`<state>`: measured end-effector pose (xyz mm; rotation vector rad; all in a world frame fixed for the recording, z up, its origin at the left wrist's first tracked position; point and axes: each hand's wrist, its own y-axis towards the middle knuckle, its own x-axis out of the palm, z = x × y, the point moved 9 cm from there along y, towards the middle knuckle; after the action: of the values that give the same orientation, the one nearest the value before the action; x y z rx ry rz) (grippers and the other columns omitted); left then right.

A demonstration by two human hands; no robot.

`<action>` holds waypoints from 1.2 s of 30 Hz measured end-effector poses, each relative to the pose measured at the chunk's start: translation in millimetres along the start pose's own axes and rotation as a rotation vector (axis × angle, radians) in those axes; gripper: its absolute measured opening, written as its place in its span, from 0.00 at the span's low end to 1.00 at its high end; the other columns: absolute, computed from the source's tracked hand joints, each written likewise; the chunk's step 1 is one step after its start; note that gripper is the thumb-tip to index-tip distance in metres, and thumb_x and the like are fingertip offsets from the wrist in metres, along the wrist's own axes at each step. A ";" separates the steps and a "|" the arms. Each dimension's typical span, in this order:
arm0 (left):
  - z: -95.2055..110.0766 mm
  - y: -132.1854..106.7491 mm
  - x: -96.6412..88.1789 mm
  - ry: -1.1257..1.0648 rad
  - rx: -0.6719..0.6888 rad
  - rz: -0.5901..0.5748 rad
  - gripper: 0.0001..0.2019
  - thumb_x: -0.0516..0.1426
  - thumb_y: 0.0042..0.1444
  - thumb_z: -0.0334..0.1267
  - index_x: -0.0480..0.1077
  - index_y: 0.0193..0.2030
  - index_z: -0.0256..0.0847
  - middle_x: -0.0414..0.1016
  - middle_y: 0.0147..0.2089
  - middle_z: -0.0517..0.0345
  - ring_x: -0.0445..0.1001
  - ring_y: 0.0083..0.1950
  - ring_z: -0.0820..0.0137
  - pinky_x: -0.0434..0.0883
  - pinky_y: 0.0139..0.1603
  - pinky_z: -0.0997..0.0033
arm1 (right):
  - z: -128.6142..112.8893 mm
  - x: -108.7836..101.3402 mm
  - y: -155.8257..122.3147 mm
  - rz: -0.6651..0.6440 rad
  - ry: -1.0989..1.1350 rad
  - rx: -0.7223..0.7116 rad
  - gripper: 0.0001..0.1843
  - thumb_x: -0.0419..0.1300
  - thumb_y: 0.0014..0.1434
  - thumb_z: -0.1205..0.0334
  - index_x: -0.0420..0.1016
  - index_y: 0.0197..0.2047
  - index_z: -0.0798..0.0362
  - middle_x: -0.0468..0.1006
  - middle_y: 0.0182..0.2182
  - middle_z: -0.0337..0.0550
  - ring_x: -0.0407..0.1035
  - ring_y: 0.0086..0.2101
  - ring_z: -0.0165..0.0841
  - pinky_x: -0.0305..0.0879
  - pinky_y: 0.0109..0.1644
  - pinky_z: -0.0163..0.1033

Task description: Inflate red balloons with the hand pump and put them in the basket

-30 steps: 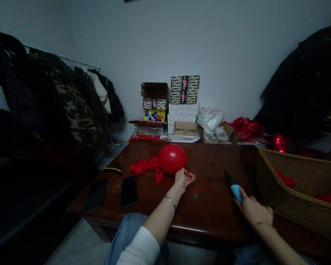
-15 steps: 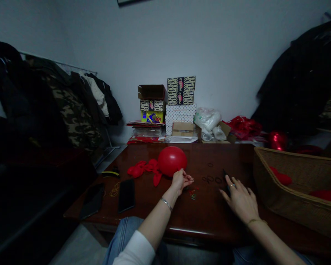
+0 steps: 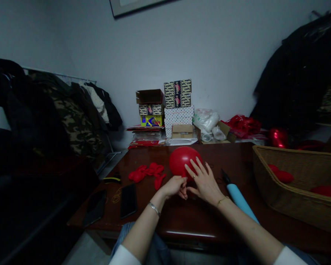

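Note:
An inflated red balloon [image 3: 179, 161] is over the dark wooden table in front of me. My left hand [image 3: 176, 186] is closed at its near side, pinching the neck, which the fingers mostly hide. Fingers spread, my right hand [image 3: 205, 184] lies against the balloon's right front, its thumb near the left fingers. Right of my right wrist rests a light blue hand pump [image 3: 241, 198] with a black nozzle. Several limp red balloons [image 3: 139, 173] lie to the left of the inflated one.
A wicker basket [image 3: 281, 184] with red balloons inside stands at the right. Two dark phones [image 3: 128, 200], yellow rubber bands [image 3: 117, 196] and a yellow-black tool [image 3: 112, 180] lie at left. Stacked boxes [image 3: 179, 116] and plastic bags [image 3: 206, 119] stand behind the table.
My right hand has left the pump and come left onto the balloon. My left hand still pinches the neck; the balloon has shifted a little to the right. The blue pump now shows.

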<state>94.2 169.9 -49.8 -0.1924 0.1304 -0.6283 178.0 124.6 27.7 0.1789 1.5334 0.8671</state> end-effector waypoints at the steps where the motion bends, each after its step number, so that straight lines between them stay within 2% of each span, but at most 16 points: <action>1: 4.3 -6.8 1.9 0.082 -0.008 -0.040 0.20 0.49 0.53 0.55 0.57 0.23 0.39 0.65 0.15 0.61 0.70 0.18 0.70 0.67 0.22 0.72 | -6.4 -1.6 3.7 -0.001 0.010 -0.022 0.44 0.60 0.48 0.46 0.48 0.65 0.47 0.44 0.66 0.49 0.31 0.64 0.46 0.35 0.62 0.59; 4: 22.5 -30.7 3.3 0.370 0.006 -0.129 0.23 0.45 0.56 0.54 0.60 0.20 0.38 0.65 0.14 0.60 0.69 0.19 0.71 0.67 0.25 0.72 | -17.4 -4.6 8.7 0.012 0.025 -0.018 0.45 0.61 0.45 0.41 0.53 0.63 0.47 0.45 0.65 0.51 0.33 0.64 0.48 0.32 0.62 0.61; 6: 37.1 -47.2 -1.1 0.592 0.033 -0.131 0.26 0.41 0.59 0.53 0.62 0.18 0.38 0.68 0.17 0.57 0.71 0.22 0.71 0.68 0.30 0.72 | -21.1 -5.8 7.6 0.031 0.029 0.012 0.43 0.61 0.46 0.42 0.56 0.62 0.47 0.47 0.65 0.51 0.34 0.64 0.48 0.32 0.62 0.61; 8: 59.0 -61.8 -13.2 0.869 0.125 0.005 0.27 0.39 0.61 0.52 0.66 0.21 0.38 0.72 0.21 0.54 0.72 0.25 0.71 0.68 0.35 0.72 | -25.2 -6.2 4.8 0.039 0.036 0.038 0.38 0.60 0.48 0.45 0.57 0.61 0.46 0.49 0.64 0.51 0.36 0.63 0.46 0.33 0.62 0.60; 10: 78.8 -75.7 -25.7 1.117 0.201 0.207 0.25 0.41 0.62 0.50 0.69 0.26 0.38 0.76 0.27 0.51 0.75 0.30 0.67 0.68 0.38 0.69 | -29.6 -6.4 2.0 0.035 0.054 0.065 0.36 0.59 0.50 0.49 0.57 0.61 0.45 0.50 0.64 0.50 0.38 0.63 0.45 0.34 0.62 0.59; 13: 92.0 -90.7 -34.5 1.316 0.259 0.448 0.19 0.43 0.62 0.46 0.72 0.37 0.40 0.78 0.34 0.49 0.77 0.36 0.62 0.70 0.40 0.65 | -35.1 -5.0 -0.7 0.005 0.114 0.124 0.36 0.59 0.50 0.51 0.56 0.61 0.46 0.55 0.62 0.50 0.43 0.62 0.44 0.36 0.62 0.58; 15: 93.8 -95.7 -30.5 1.317 0.357 0.520 0.16 0.44 0.63 0.43 0.71 0.45 0.42 0.78 0.42 0.48 0.77 0.42 0.63 0.71 0.43 0.64 | -37.9 -2.2 -1.6 -0.025 0.176 0.169 0.38 0.59 0.49 0.52 0.54 0.62 0.48 0.56 0.62 0.49 0.44 0.62 0.44 0.37 0.62 0.57; 18: 95.0 -102.7 -14.8 1.223 0.630 0.538 0.16 0.46 0.62 0.36 0.68 0.52 0.41 0.70 0.55 0.49 0.69 0.55 0.66 0.68 0.55 0.65 | -39.7 3.9 -3.3 -0.075 0.308 0.228 0.42 0.58 0.48 0.53 0.49 0.64 0.52 0.55 0.62 0.49 0.44 0.62 0.42 0.38 0.63 0.56; 20: 90.1 -104.3 -3.4 1.174 0.764 0.469 0.17 0.47 0.61 0.33 0.67 0.55 0.42 0.67 0.58 0.51 0.63 0.60 0.67 0.64 0.59 0.63 | -40.0 8.9 -5.3 -0.124 0.432 0.245 0.48 0.58 0.47 0.52 0.41 0.66 0.54 0.52 0.63 0.51 0.45 0.62 0.41 0.42 0.63 0.54; 22: 83.5 -104.3 2.4 1.131 0.819 0.409 0.17 0.47 0.61 0.32 0.67 0.55 0.42 0.68 0.58 0.53 0.63 0.61 0.67 0.62 0.61 0.60 | -39.2 11.8 -8.4 -0.173 0.558 0.246 0.53 0.59 0.47 0.51 0.32 0.67 0.55 0.50 0.64 0.53 0.47 0.61 0.40 0.46 0.62 0.52; 24: 78.1 -103.6 -0.2 1.080 0.804 0.417 0.16 0.47 0.61 0.32 0.68 0.53 0.43 0.70 0.56 0.53 0.66 0.58 0.67 0.63 0.61 0.60 | -34.5 9.6 -12.3 -0.168 0.626 0.261 0.54 0.59 0.47 0.49 0.30 0.67 0.55 0.51 0.63 0.54 0.49 0.61 0.40 0.48 0.62 0.52; 25: 75.9 -103.3 -4.2 1.050 0.778 0.448 0.16 0.48 0.61 0.33 0.69 0.53 0.43 0.71 0.55 0.52 0.68 0.56 0.66 0.64 0.59 0.61 | -30.5 6.2 -14.5 -0.130 0.626 0.278 0.52 0.60 0.48 0.49 0.33 0.67 0.54 0.51 0.63 0.55 0.48 0.61 0.41 0.48 0.62 0.53; 30: 66.9 -108.0 -23.2 0.917 0.677 0.694 0.15 0.50 0.59 0.35 0.70 0.52 0.42 0.70 0.55 0.49 0.71 0.53 0.61 0.68 0.55 0.60 | -26.5 -10.1 -29.1 0.144 0.487 0.327 0.29 0.55 0.56 0.55 0.56 0.60 0.54 0.60 0.59 0.54 0.50 0.60 0.43 0.53 0.60 0.54; 32: 62.1 -109.3 -23.1 0.911 0.667 0.750 0.15 0.50 0.59 0.35 0.70 0.52 0.42 0.70 0.55 0.48 0.71 0.54 0.60 0.68 0.55 0.59 | -36.6 -6.0 -32.8 0.148 0.443 0.319 0.24 0.49 0.59 0.61 0.59 0.59 0.55 0.61 0.58 0.54 0.50 0.60 0.41 0.53 0.60 0.53; 34: 56.1 -108.9 -21.0 0.925 0.651 0.772 0.16 0.50 0.59 0.33 0.69 0.52 0.42 0.70 0.55 0.47 0.70 0.54 0.59 0.68 0.54 0.59 | -50.4 0.3 -33.4 0.093 0.399 0.284 0.25 0.44 0.59 0.67 0.56 0.61 0.57 0.58 0.61 0.54 0.46 0.62 0.39 0.49 0.62 0.54; 36: 50.7 -109.0 -19.2 0.952 0.634 0.786 0.16 0.50 0.59 0.32 0.69 0.53 0.41 0.70 0.55 0.47 0.71 0.53 0.60 0.69 0.53 0.60 | -64.7 5.0 -32.0 0.020 0.357 0.227 0.30 0.44 0.57 0.69 0.50 0.64 0.59 0.52 0.63 0.53 0.40 0.63 0.40 0.45 0.63 0.56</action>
<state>25.7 102.0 24.5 0.7657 0.8623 0.0952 130.3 78.7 -1.4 0.2127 1.9680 0.7669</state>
